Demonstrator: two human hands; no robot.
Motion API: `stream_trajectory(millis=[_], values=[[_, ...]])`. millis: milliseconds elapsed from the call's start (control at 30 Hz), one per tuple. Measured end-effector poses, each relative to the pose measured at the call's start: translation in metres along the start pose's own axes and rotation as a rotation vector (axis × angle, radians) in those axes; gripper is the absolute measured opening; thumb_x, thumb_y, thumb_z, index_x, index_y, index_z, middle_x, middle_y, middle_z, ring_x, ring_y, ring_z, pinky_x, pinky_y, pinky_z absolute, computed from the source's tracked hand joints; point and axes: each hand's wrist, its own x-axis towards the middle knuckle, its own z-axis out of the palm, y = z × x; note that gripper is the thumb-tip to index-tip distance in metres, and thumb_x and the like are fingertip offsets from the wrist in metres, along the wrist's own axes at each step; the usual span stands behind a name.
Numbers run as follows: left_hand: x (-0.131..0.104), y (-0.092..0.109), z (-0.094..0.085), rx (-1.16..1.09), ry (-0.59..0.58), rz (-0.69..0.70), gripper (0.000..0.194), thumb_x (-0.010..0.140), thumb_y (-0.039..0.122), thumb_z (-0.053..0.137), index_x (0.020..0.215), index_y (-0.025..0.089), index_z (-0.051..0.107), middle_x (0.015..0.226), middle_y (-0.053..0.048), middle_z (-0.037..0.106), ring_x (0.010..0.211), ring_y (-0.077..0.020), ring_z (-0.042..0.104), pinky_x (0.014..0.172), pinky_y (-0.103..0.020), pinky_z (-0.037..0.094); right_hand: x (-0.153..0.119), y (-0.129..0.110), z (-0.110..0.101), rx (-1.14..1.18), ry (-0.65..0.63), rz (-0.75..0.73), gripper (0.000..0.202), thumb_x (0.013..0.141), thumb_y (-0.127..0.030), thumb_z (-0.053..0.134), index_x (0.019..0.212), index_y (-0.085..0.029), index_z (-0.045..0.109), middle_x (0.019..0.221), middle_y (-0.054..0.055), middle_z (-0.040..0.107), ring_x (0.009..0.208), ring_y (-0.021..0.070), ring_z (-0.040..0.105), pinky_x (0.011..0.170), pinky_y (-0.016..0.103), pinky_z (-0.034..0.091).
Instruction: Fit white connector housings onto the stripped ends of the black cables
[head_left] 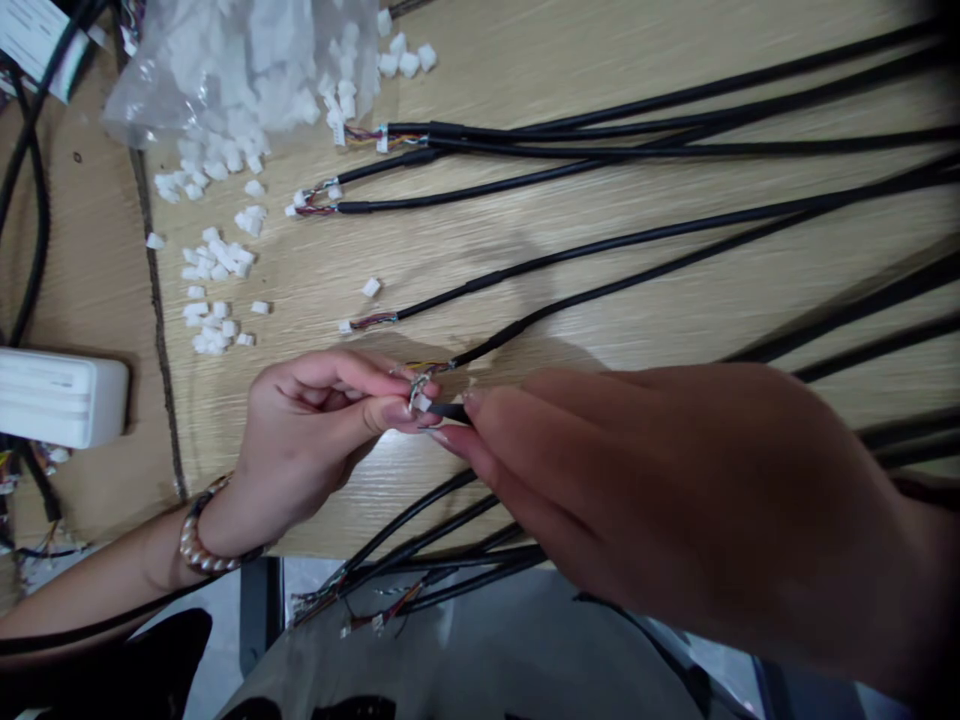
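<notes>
My left hand (307,430) pinches a small white connector (423,403) between thumb and forefinger. Thin coloured wires (424,367) run from there to the end of a black cable (517,328). My right hand (660,480) is closed around a thin dark tool (451,412), whose tip meets the connector. Most of the tool is covered by my fingers, so its exact kind is unclear. Just above the hands lies another black cable (480,282) with a white connector (346,327) on its wires. A loose white connector (372,287) sits near it.
Several small white connectors (217,255) lie in piles at the left, below a clear plastic bag (247,60) of more. Other black cables (675,148) cross the wooden table, and some (420,515) hang over its near edge. A white box-shaped object (64,397) is at far left.
</notes>
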Motion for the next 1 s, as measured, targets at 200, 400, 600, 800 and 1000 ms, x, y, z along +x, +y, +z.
stream_trajectory(millis=[200,400,600,800,1000], values=[[0.0019,0.0036,0.0007,-0.157,-0.077,-0.08,0.008,0.089,0.013,0.082,0.089,0.02,0.084,0.093,0.003,0.085,0.082,-0.0088,0.082,0.079,-0.012,0.066,-0.0067,0.0085,-0.0032,0.109,-0.03,-0.038,0.012,0.098,-0.03,0.054,0.089,-0.027,0.062,0.059,-0.005,0.051,0.045,0.0121,0.041,0.046,0.029,0.012],[0.004,0.0081,-0.0031,-0.182,-0.069,-0.167,0.005,0.085,0.017,0.086,0.085,0.021,0.083,0.087,0.004,0.085,0.076,-0.0066,0.081,0.074,-0.004,0.061,-0.001,0.0065,-0.0042,0.106,0.067,0.088,0.024,0.102,-0.033,0.048,0.082,-0.025,0.059,0.054,-0.005,0.051,0.039,0.0112,0.038,0.042,0.03,0.014],[0.0049,0.0083,-0.0017,-0.229,-0.107,-0.165,0.005,0.089,0.014,0.083,0.087,0.019,0.083,0.091,0.003,0.085,0.078,-0.0055,0.081,0.075,-0.004,0.061,0.0006,0.003,-0.0013,0.198,0.092,0.085,0.015,0.1,-0.03,0.059,0.09,-0.021,0.064,0.064,-0.006,0.066,0.042,0.009,0.047,0.042,0.029,0.027],[0.0051,0.0089,-0.001,-0.227,-0.097,-0.195,0.005,0.086,0.014,0.085,0.086,0.019,0.082,0.094,0.003,0.085,0.078,-0.005,0.08,0.075,-0.006,0.062,-0.0034,0.0024,0.0007,0.209,0.041,0.097,0.029,0.106,-0.036,0.046,0.097,-0.025,0.071,0.071,-0.004,0.072,0.052,0.0161,0.065,0.041,0.032,0.034],[0.0035,0.0081,-0.0012,-0.202,-0.08,-0.184,0.007,0.085,0.013,0.085,0.084,0.02,0.082,0.092,0.003,0.085,0.078,-0.0054,0.08,0.073,-0.005,0.062,-0.0062,0.0006,-0.0012,0.153,-0.027,0.095,0.029,0.102,-0.029,0.047,0.081,-0.025,0.066,0.058,-0.004,0.064,0.039,0.0159,0.053,0.039,0.033,0.023]])
